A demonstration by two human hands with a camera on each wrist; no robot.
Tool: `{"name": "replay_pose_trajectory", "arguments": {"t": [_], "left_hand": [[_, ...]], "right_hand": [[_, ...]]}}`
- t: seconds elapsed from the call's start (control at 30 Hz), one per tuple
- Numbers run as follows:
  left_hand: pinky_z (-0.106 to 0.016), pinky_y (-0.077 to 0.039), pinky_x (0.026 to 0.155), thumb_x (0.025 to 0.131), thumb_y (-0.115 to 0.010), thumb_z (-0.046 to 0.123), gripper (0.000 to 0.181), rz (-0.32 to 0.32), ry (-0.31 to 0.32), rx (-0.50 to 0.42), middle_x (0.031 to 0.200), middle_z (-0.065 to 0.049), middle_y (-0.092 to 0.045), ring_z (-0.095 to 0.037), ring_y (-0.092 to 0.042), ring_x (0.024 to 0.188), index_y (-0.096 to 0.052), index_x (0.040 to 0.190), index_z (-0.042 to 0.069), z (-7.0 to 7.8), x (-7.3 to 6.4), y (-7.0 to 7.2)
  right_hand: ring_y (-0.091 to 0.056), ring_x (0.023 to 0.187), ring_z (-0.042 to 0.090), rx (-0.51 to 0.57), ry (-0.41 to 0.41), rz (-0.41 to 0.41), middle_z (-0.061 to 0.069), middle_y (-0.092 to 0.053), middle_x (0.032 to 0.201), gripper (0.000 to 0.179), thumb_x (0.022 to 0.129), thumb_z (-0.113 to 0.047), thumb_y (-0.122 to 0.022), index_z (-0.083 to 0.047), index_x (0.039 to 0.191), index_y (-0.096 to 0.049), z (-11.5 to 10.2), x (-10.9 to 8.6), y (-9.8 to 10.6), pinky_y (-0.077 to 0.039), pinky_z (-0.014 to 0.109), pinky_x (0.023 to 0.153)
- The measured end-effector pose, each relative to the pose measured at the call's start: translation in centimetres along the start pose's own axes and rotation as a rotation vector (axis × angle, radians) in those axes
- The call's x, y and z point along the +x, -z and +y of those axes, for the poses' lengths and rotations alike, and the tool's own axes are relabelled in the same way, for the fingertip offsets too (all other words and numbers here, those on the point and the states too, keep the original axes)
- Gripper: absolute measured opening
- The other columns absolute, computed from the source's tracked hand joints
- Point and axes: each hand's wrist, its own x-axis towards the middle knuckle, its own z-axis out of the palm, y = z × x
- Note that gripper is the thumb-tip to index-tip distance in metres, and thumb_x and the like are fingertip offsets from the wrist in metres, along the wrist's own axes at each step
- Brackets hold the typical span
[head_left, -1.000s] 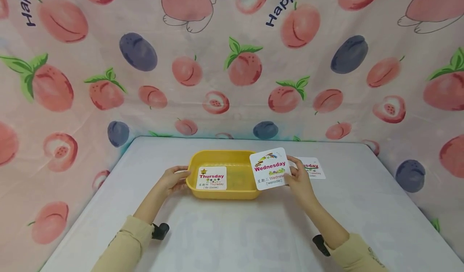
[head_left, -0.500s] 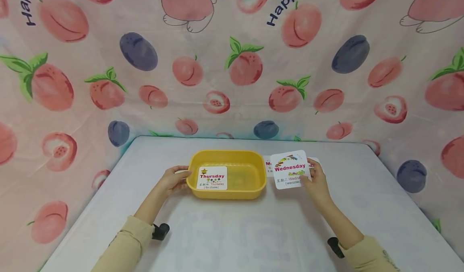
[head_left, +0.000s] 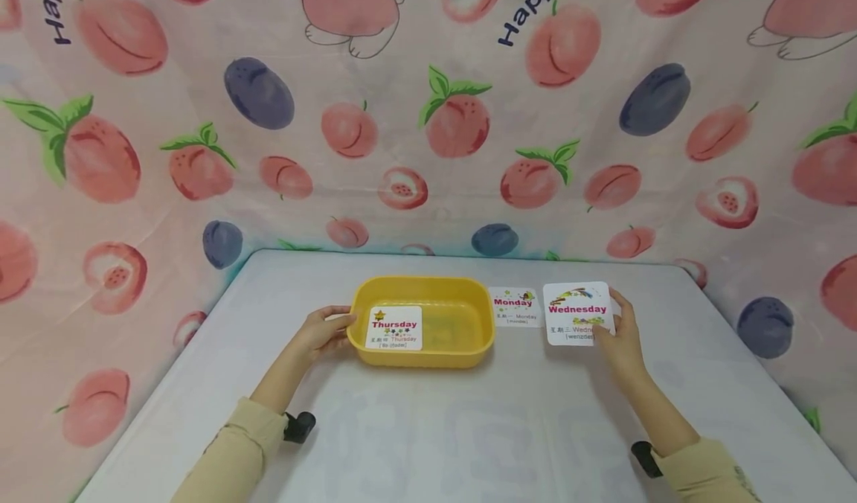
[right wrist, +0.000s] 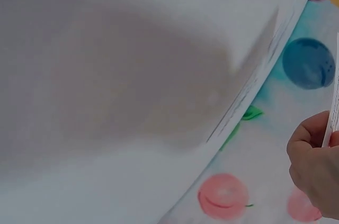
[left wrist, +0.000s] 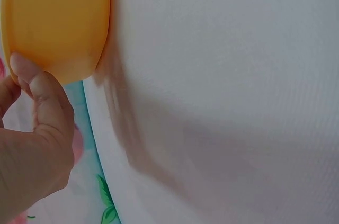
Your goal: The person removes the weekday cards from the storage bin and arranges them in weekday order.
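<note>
My left hand (head_left: 323,333) pinches the left end of a yellow plastic tray (head_left: 462,358); the left wrist view shows the thumb on its rim. Inside the tray, on the left, a square "Thursday" card (head_left: 395,338) leans against the near wall. My right hand (head_left: 624,339) holds a white "Wednesday" card (head_left: 569,324) by its right edge, thumb on the face, above the table and tilted toward the head camera. A "Monday" card (head_left: 514,317) lies flat just right of the tray. The "Tuesday" card is hidden behind the held card in the head view.
A white cloth covers the table (head_left: 428,436). Behind it hangs a fruit-print curtain (head_left: 428,131), meeting the table's back edge. Black wrist mounts (head_left: 299,427) sit at both sleeve cuffs.
My right hand has moved right with the "Wednesday" card, away from the tray's right end. The "Monday" card has come into view, and the "Tuesday" card is now covered. The left hand stays put.
</note>
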Motion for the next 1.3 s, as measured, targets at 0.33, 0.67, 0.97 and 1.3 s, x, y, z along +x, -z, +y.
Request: {"name": "replay_pose_trajectory", "arguments": {"t": [0.33, 0.67, 0.97, 1.3], "left_hand": [[-0.018, -0.053, 0.058, 0.094, -0.058, 0.016, 0.045, -0.008, -0.015, -0.038, 0.087, -0.004, -0.062, -0.007, -0.058, 0.061, -0.043, 0.134, 0.002, 0.0, 0.1, -0.2], [-0.018, -0.054, 0.060, 0.094, -0.059, 0.017, 0.045, -0.004, -0.012, -0.030, 0.091, -0.005, -0.061, -0.008, -0.058, 0.063, -0.044, 0.134, 0.004, 0.0, 0.0, -0.3], [-0.018, -0.053, 0.058, 0.094, -0.059, 0.017, 0.044, 0.001, -0.019, -0.025, 0.092, -0.007, -0.061, -0.008, -0.057, 0.060, -0.044, 0.134, 0.004, -0.3, -0.2, -0.2], [-0.017, -0.053, 0.057, 0.094, -0.058, 0.016, 0.046, -0.003, -0.024, -0.021, 0.088, -0.004, -0.060, -0.007, -0.057, 0.061, -0.043, 0.135, 0.003, -0.1, 0.0, 0.0]], "right_hand": [[-0.046, 0.064, -0.007, -0.069, -0.016, 0.189, 0.009, -0.046, 0.091, 0.064, 0.087, 0.011, -0.041, -0.002, 0.147, -0.021, 2.3, 1.6, 2.8, -0.044, 0.011, 0.053], [-0.039, 0.061, -0.003, -0.140, -0.109, 0.222, 0.016, -0.046, 0.093, 0.062, 0.083, 0.005, -0.040, 0.006, 0.144, -0.028, 4.2, 4.1, 5.5, -0.038, 0.012, 0.049], [-0.042, 0.113, 0.036, -0.172, -0.237, 0.227, 0.034, -0.032, 0.141, 0.059, 0.089, 0.001, -0.031, 0.004, 0.146, -0.018, 5.3, 7.0, 6.3, -0.046, 0.028, 0.090], [-0.018, 0.140, 0.045, -0.208, -0.275, 0.176, 0.032, -0.017, 0.149, 0.062, 0.090, -0.002, -0.041, 0.010, 0.144, -0.013, 6.7, 9.6, 7.0, -0.017, 0.048, 0.118]]}}
